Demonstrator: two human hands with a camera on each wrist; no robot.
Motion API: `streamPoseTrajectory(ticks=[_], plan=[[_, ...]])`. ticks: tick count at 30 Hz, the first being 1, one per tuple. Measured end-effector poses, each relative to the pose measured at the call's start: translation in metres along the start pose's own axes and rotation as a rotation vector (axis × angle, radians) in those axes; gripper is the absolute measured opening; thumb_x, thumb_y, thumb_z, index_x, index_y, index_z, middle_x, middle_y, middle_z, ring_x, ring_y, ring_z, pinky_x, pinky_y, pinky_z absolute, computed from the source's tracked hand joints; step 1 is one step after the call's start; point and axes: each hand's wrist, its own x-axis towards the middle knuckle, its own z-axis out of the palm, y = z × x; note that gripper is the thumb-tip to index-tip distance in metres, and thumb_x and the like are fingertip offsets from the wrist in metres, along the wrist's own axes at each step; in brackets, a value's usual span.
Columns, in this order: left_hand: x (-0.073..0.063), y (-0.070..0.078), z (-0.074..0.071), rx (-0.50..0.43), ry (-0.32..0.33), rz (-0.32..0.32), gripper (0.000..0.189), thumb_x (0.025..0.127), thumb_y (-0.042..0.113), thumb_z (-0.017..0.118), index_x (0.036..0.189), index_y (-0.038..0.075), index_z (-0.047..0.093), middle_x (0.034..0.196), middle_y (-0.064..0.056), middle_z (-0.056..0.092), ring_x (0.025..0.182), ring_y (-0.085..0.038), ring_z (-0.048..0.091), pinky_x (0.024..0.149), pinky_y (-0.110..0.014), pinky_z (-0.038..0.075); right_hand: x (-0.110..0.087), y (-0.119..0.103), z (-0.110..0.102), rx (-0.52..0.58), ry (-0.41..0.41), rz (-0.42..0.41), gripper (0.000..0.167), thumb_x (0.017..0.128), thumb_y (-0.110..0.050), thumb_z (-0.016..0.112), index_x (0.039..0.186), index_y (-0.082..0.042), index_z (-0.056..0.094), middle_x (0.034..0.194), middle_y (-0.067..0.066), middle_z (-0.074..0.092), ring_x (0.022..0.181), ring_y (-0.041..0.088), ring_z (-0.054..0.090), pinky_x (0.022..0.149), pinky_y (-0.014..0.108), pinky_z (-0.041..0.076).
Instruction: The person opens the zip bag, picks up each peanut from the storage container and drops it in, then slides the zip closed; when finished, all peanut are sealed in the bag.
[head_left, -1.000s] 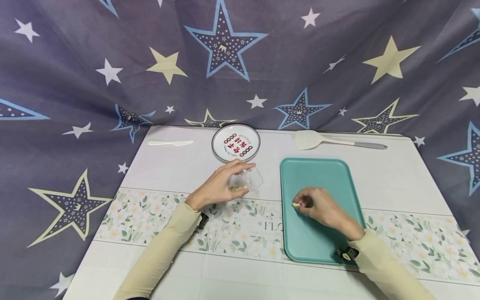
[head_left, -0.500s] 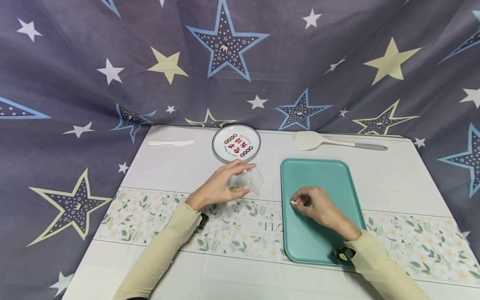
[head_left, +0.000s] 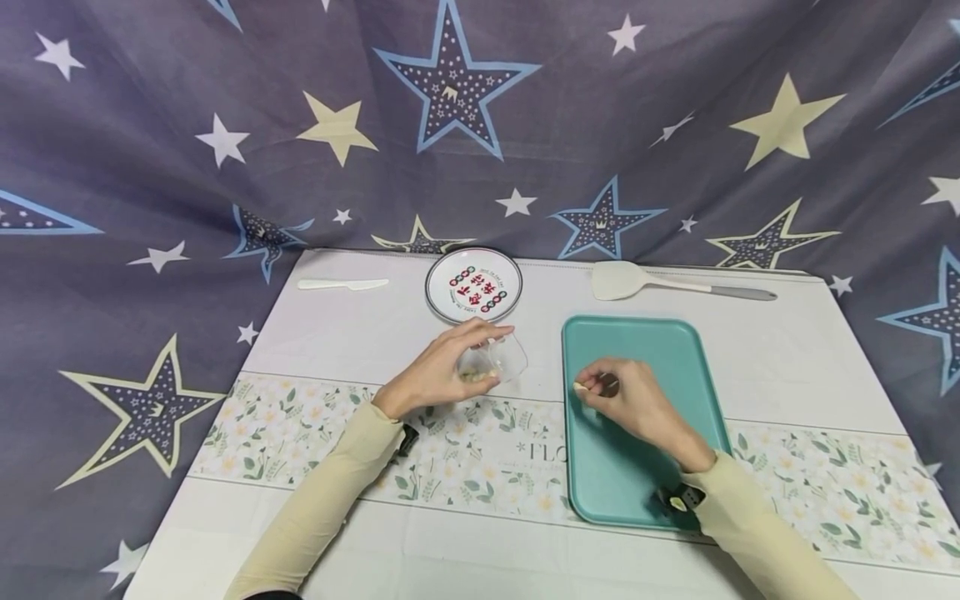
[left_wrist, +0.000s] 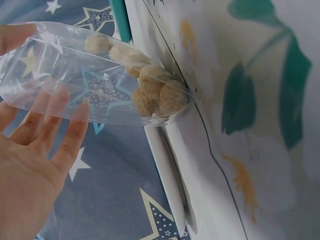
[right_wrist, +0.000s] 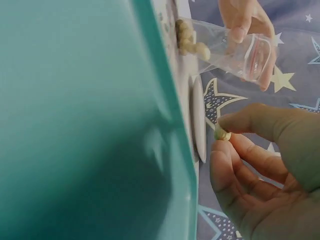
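My left hand [head_left: 435, 375] holds a clear plastic zip bag [right_wrist: 220, 42] by its upper part, with the bag's mouth spread between thumb and fingers. Several unshelled peanuts [left_wrist: 155, 90] lie in the bottom of the bag, close over the tabletop. Above the left side of a teal tray [head_left: 648, 346], my right hand [head_left: 637, 404] pinches a single peanut [right_wrist: 222, 133] between thumb and fingertips. That peanut is small and pale, mostly covered by the fingers. In the right wrist view the hand's shadow falls across the tray.
Behind the bag stands a round white plate [head_left: 442, 283] with red lettering. A white plastic knife [head_left: 342, 285] lies at the back left. At the back right rests a white spatula [head_left: 618, 281] with a grey handle end. A star-patterned curtain [head_left: 525, 108] hangs behind the table.
My right hand has moved slightly left and away from me over the tray, still pinching the peanut. The left hand and bag have stayed in place.
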Motion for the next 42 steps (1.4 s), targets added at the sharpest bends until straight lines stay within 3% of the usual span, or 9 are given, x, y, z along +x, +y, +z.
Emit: streamPoseTrajectory(ticks=[11, 22, 27, 42], plan=[[0.001, 0.001, -0.002, -0.021, -0.001, 0.007, 0.075, 0.085, 0.027, 0.082, 0.153, 0.022, 0.052, 0.142, -0.008, 0.062, 0.123, -0.02, 0.062, 0.11, -0.042, 0.053, 0.019, -0.024, 0.001, 0.038, 0.023, -0.037, 0.014, 0.086, -0.003, 0.08, 0.098, -0.008, 0.079, 0.086, 0.004, 0.076, 0.074, 0.01, 0.069, 0.068, 0.024, 0.062], [0.001, 0.002, -0.004, -0.039, -0.007, 0.007, 0.074, 0.085, 0.024, 0.083, 0.153, 0.018, 0.053, 0.141, -0.005, 0.062, 0.123, -0.028, 0.063, 0.109, -0.042, 0.054, 0.039, -0.05, 0.007, 0.094, 0.011, -0.098, 0.012, 0.086, -0.007, 0.081, 0.096, -0.012, 0.078, 0.085, 0.002, 0.076, 0.077, 0.012, 0.07, 0.07, 0.026, 0.063], [0.0, 0.002, -0.004, -0.03, -0.005, 0.006, 0.074, 0.085, 0.025, 0.083, 0.153, 0.019, 0.053, 0.141, -0.009, 0.062, 0.123, -0.024, 0.062, 0.108, -0.042, 0.054, 0.047, -0.058, 0.011, 0.116, 0.015, -0.123, 0.012, 0.086, -0.009, 0.082, 0.097, -0.012, 0.078, 0.087, 0.002, 0.076, 0.079, 0.013, 0.07, 0.07, 0.026, 0.062], [0.0, 0.0, -0.001, -0.011, 0.0, 0.012, 0.074, 0.085, 0.028, 0.083, 0.152, 0.022, 0.053, 0.143, 0.002, 0.059, 0.126, -0.018, 0.061, 0.112, -0.039, 0.052, 0.055, -0.071, 0.02, 0.134, 0.008, -0.142, 0.012, 0.089, -0.01, 0.08, 0.101, -0.011, 0.079, 0.09, 0.003, 0.077, 0.079, 0.013, 0.071, 0.069, 0.025, 0.062]])
